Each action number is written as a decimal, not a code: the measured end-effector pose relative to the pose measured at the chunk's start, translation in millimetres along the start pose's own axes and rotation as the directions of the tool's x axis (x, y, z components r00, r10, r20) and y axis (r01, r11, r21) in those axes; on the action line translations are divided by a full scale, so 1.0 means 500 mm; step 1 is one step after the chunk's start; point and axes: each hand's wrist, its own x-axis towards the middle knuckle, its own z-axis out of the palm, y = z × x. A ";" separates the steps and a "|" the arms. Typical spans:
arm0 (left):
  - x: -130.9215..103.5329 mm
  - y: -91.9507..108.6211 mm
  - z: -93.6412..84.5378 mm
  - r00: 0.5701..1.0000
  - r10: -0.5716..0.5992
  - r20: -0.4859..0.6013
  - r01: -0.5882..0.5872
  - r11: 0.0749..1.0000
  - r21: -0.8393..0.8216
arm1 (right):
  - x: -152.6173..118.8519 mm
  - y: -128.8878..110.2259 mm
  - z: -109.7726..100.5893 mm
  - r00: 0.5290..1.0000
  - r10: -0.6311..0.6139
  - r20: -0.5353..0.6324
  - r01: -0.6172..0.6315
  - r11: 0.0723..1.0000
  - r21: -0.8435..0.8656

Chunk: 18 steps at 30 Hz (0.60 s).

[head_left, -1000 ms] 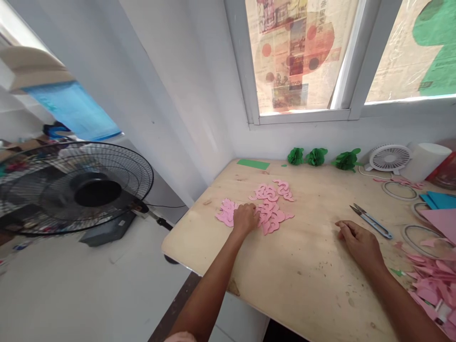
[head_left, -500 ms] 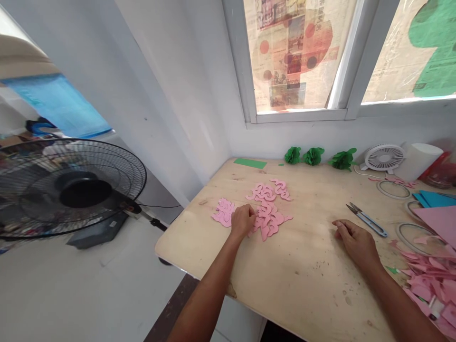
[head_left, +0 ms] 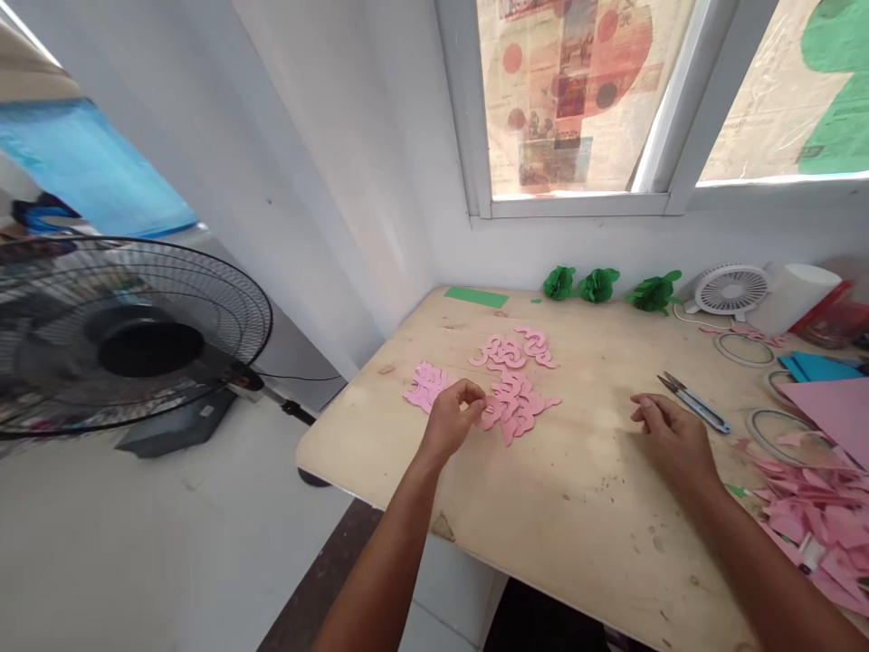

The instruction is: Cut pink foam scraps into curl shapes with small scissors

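Note:
My left hand (head_left: 451,420) is over the table, its thumb and forefinger curled together at the left edge of a heap of curly pink paper cutouts (head_left: 521,406). Its fingertips pinch the edge of one pink cutout (head_left: 491,414). Partly behind this hand lies a lighter pink group of cutouts (head_left: 426,385). Two more cutout clusters sit beyond the heap: one curly cluster (head_left: 503,351) and a smaller one (head_left: 536,346) to its right. My right hand (head_left: 672,439) rests on the table with fingers curled in, and nothing shows in it. Just past it are blue-handled thread snips (head_left: 693,404).
Pink paper scraps (head_left: 811,516) pile up at the right, near metal rings (head_left: 780,436) and blue paper (head_left: 818,367). Along the wall stand green paper flowers (head_left: 597,285), a green strip (head_left: 476,297) and a small white fan (head_left: 731,290). A large black fan (head_left: 146,344) stands left of the table.
My left hand has shifted slightly left and its fingers have loosened from a tighter curl. The whole view has tilted a little; the right hand stays by the snips.

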 end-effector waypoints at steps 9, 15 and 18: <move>-0.041 0.106 0.059 0.940 0.201 0.275 -0.150 0.970 -0.193 | -0.079 -0.129 0.085 0.727 0.041 0.685 -0.444 0.789 0.425; -0.048 0.119 0.099 0.892 0.296 0.341 -0.290 0.955 -0.069 | -0.109 -0.113 0.096 0.571 -0.026 0.821 -0.593 0.679 0.434; -0.046 0.109 0.096 0.927 0.290 0.238 -0.277 0.957 -0.085 | -0.104 -0.108 0.097 0.602 0.014 0.799 -0.615 0.647 0.452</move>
